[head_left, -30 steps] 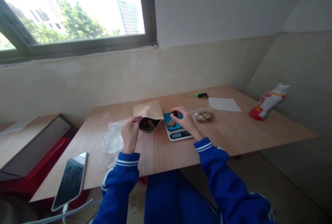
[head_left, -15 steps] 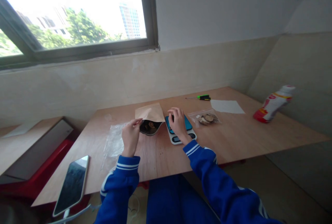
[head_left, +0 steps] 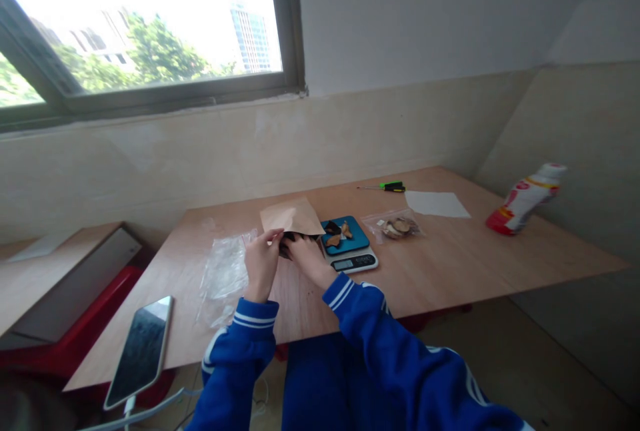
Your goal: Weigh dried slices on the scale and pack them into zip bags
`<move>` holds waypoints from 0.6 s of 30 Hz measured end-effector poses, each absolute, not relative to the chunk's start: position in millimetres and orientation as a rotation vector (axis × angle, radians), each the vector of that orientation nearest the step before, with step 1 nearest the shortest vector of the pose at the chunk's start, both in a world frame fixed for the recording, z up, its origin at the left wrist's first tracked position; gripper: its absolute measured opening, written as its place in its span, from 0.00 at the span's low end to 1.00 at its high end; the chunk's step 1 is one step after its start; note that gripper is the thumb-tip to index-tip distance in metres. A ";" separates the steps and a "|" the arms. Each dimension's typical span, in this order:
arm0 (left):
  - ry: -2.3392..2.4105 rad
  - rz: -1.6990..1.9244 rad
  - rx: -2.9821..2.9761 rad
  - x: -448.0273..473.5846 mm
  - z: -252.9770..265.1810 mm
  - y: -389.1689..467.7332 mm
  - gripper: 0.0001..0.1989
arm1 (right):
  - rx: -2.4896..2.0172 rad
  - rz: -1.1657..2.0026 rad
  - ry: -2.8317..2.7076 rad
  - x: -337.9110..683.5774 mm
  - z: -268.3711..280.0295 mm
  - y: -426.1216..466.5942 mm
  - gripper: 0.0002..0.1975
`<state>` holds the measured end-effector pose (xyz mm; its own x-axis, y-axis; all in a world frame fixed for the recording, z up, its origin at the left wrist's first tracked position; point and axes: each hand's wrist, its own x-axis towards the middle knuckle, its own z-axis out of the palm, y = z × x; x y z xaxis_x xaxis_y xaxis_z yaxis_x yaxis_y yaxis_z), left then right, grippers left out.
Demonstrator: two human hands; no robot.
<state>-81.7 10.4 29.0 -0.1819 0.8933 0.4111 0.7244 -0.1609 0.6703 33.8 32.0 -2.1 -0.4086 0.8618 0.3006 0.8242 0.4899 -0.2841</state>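
With thumb and fingers pinched, my left hand [head_left: 262, 259] grips the near edge of a brown paper bag [head_left: 293, 215], keeping its mouth apart. My right hand [head_left: 305, 256] reaches into that mouth; its fingertips are hidden inside among dark contents. Just right of the bag stands a white kitchen scale [head_left: 354, 262] with a blue top and a lit display. On its top lie several dried brown pieces [head_left: 333, 240], some pale and some dark, too small to name surely.
Clear plastic bags [head_left: 224, 270] lie left of my left hand. Right of the scale is a zip bag of dried slices [head_left: 399, 226]. Behind are a screwdriver [head_left: 393, 186] and white paper [head_left: 437, 204]. A bottle [head_left: 525, 199] stands far right; a charging phone [head_left: 140, 351] lies front left.
My right hand has moved left from above the scale into the paper bag, uncovering the dried pieces on the scale. My left hand has shifted slightly right, still holding the bag's edge.
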 end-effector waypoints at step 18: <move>1.890 1.257 1.828 -78.6 27.0 9.3 0.11 | -1.525 0.288 -2.213 35.9 -11.4 32.7 0.20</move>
